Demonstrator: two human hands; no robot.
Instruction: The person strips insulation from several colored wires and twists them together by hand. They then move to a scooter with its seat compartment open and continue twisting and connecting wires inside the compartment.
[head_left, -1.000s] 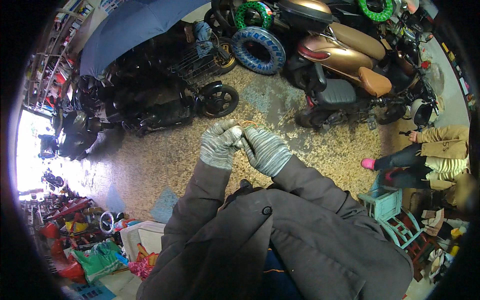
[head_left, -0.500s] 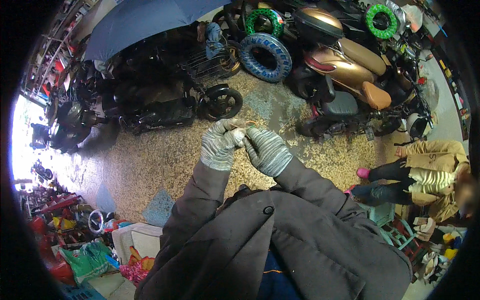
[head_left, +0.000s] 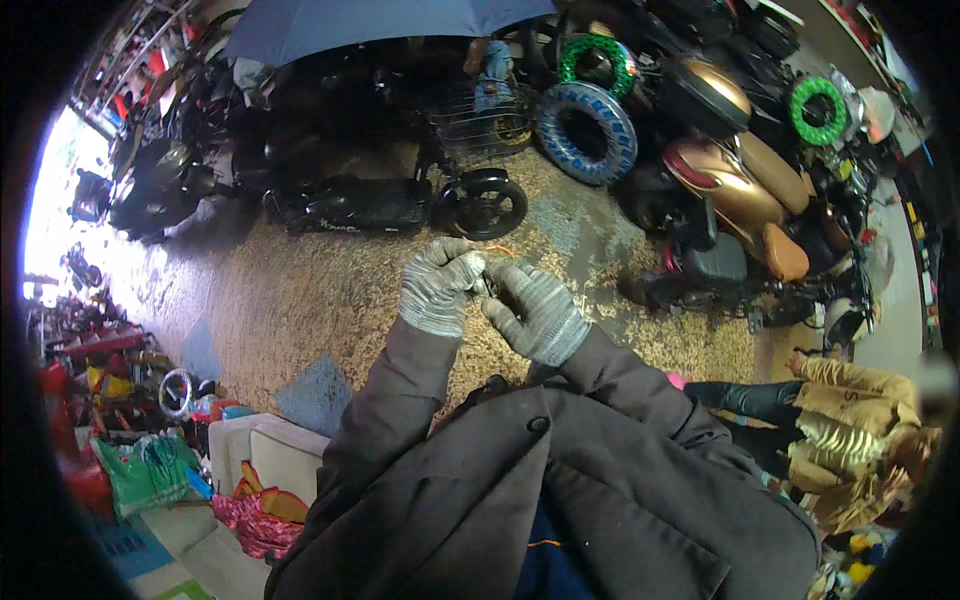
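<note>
Both my hands wear grey knit gloves and meet in front of my chest. My left hand (head_left: 438, 288) and my right hand (head_left: 538, 312) pinch one small dark part (head_left: 488, 285) between their fingertips. A thin orange wire (head_left: 500, 250) curls up from it. The part is mostly hidden by the fingers, so its shape is unclear. My dark coat sleeves rise from the lower edge.
A black scooter (head_left: 390, 195) stands ahead on the speckled floor, a gold scooter (head_left: 740, 185) to the right. Wrapped tyres, blue (head_left: 585, 130) and green (head_left: 818, 108), lie behind. A blue umbrella (head_left: 370, 22) hangs above. A person in a tan jacket (head_left: 850, 420) crouches at right. Bags and boxes (head_left: 240, 470) sit lower left.
My hands stay together on the small part with fingers shifting slightly. The view has swung a little, so the scooters sit lower and more central.
</note>
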